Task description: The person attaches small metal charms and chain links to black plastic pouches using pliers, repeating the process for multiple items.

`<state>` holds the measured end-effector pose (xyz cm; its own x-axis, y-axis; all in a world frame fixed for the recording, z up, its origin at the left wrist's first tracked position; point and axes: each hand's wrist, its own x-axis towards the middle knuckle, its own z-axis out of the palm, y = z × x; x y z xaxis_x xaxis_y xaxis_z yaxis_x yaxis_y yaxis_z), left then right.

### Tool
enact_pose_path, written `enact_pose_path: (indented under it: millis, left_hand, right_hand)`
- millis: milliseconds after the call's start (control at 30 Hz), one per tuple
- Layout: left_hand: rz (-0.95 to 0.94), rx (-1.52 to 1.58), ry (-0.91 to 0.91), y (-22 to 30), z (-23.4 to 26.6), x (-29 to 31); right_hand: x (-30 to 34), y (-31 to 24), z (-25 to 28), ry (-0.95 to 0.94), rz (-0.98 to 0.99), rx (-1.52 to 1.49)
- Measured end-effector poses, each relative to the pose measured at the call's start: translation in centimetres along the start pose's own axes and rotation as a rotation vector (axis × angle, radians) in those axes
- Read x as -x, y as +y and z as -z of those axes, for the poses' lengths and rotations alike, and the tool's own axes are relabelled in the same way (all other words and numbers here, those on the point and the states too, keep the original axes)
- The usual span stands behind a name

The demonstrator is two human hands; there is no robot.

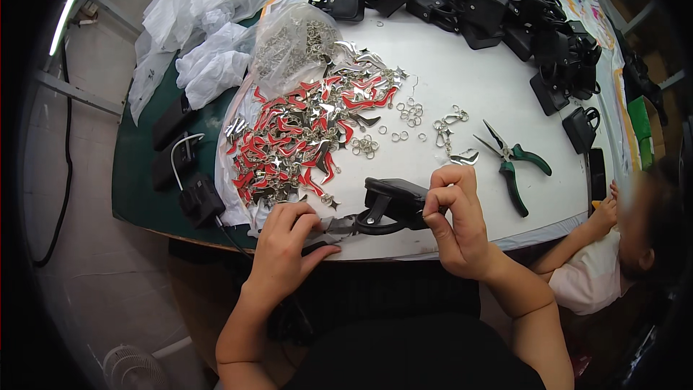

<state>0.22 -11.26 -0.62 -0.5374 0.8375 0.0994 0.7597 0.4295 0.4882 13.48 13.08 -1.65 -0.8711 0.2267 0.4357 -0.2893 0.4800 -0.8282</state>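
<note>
My left hand (283, 249) is closed around a pair of pliers (338, 230) at the table's front edge, its metal jaws pointing right. Those jaws reach the handle loop of a small black bag (395, 201); whether they grip anything there I cannot tell. With fingers bent in a pinch, my right hand (462, 224) holds the bag's right side. Just beyond lie red and silver high-heel shoe charms (289, 133) in a heap, loose metal rings (365, 146) and a few charms on clasps (449, 126). Green-handled needle-nose pliers (514, 153) rest, jaws apart, right of my right hand.
Many more small black bags (487, 7) are piled along the far right. A clear plastic bag of metal clasps (292, 47) stands behind the charms. White plastic bags (209, 22) and black chargers (198, 198) lie left. Another person (595, 267) sits at the right edge.
</note>
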Motion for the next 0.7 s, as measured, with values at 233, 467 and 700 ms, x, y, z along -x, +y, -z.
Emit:
enact_pose_path:
  millis: [233,467,700]
  left_hand:
    - [-0.192,-0.111,0.24,-1.9,-1.5,1.3]
    - [0.005,0.12,0.317,-2.6,0.9,0.9]
    - [-0.104,0.156,0.135,0.6,4.2,-0.9]
  right_hand:
    - [-0.2,-0.2,0.6,-0.025,0.027,0.028]
    - [0.0,-0.4,1.2,-0.012,0.045,0.087]
    - [0.0,-0.7,0.6,-0.025,0.092,0.123]
